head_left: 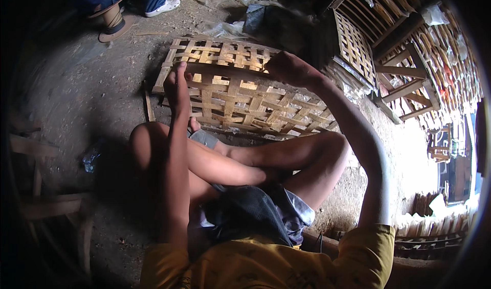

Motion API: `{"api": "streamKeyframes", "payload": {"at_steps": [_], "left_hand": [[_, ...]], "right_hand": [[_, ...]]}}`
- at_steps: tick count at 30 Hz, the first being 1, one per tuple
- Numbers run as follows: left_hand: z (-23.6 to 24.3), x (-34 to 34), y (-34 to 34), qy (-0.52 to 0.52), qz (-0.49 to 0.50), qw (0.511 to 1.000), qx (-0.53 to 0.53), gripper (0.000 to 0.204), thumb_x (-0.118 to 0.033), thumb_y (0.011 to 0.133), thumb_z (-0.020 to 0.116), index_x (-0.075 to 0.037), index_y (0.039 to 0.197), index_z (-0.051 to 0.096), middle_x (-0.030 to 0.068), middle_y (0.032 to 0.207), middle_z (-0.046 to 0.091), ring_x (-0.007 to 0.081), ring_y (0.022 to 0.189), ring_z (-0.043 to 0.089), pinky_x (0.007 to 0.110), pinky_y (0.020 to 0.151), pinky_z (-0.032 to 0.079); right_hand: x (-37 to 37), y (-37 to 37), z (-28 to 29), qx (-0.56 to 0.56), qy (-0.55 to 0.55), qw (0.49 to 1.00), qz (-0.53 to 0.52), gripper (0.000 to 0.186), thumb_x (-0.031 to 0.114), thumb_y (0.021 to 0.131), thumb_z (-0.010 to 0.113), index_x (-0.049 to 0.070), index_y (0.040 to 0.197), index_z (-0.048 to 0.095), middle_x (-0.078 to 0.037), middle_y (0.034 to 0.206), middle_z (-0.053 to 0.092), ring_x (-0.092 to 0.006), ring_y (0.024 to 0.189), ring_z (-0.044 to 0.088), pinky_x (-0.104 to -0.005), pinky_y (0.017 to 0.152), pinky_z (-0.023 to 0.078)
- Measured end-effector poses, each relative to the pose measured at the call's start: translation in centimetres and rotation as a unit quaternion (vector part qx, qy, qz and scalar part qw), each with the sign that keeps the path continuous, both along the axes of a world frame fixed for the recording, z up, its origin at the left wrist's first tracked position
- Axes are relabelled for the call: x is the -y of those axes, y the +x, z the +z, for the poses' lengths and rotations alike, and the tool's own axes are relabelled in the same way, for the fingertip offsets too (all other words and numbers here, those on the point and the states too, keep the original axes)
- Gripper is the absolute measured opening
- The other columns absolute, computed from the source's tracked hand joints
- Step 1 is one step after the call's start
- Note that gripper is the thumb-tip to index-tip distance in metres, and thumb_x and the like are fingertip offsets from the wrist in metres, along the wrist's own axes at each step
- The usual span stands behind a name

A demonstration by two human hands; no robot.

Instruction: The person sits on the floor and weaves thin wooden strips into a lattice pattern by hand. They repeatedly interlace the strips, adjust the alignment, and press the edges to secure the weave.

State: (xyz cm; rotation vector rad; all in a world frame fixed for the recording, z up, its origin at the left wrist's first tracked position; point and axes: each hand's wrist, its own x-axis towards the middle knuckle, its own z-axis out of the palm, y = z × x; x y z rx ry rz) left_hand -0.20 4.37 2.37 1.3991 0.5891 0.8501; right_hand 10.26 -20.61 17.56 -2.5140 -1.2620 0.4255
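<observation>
A woven lattice panel of pale bamboo-like strips (245, 101) lies on the ground in front of my crossed legs. A dark, narrow strip (225, 71) stretches across above it, between my two hands. My left hand (178, 87) is closed at the strip's left end, thumb pointing up, beside the panel's left edge. My right hand (291, 69) makes a fist around the strip's right end, over the panel's far side. Shadow hides the fingers of the right hand in part.
Another lattice panel (354, 46) leans at the right near a wooden frame (409, 84). Plastic sheeting (225, 29) lies beyond the panel. At the far left, a person in blue trousers and a white shoe (162, 7) is by a spool-shaped stool (113, 22). Wooden furniture (51, 207) stands at left.
</observation>
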Motion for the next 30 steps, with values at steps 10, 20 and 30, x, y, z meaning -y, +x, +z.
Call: {"api": "streamKeyframes", "payload": {"at_steps": [10,20,30], "left_hand": [[-0.8,-0.9,0.7,-0.078,-0.015,0.997,0.010,0.049,-0.049,0.092,0.063,-0.001,0.090,0.070,0.0019,0.074,0.062,0.0132,0.073,0.056,0.028,0.070,0.042],[-0.5,-0.7,1.1,-0.107,-0.031,0.993,0.040,0.044,-0.043,0.093,0.064,0.000,0.096,0.071,0.0027,0.078,0.063,0.0122,0.073,0.055,0.028,0.068,0.042],[0.0,0.6,0.8,-0.109,-0.001,0.994,0.002,0.049,-0.050,0.091,0.063,-0.002,0.092,0.071,0.0024,0.076,0.063,0.0120,0.070,0.057,0.027,0.065,0.042]], "right_hand": [[12.0,2.8,1.4,0.195,-0.335,0.916,-0.102,0.039,0.034,0.093,0.052,0.001,0.107,0.069,-0.023,0.111,0.071,-0.0375,0.104,0.070,-0.0509,0.089,0.056],[15.7,1.6,3.3,0.152,-0.094,0.977,-0.120,0.038,0.031,0.096,0.056,0.000,0.076,0.062,-0.012,0.066,0.061,-0.0261,0.057,0.057,-0.0429,0.062,0.047],[9.4,0.7,0.1,0.064,-0.040,0.997,-0.020,0.025,0.018,0.095,0.057,0.002,0.077,0.065,-0.008,0.067,0.061,-0.0185,0.065,0.061,-0.0357,0.062,0.053]]}}
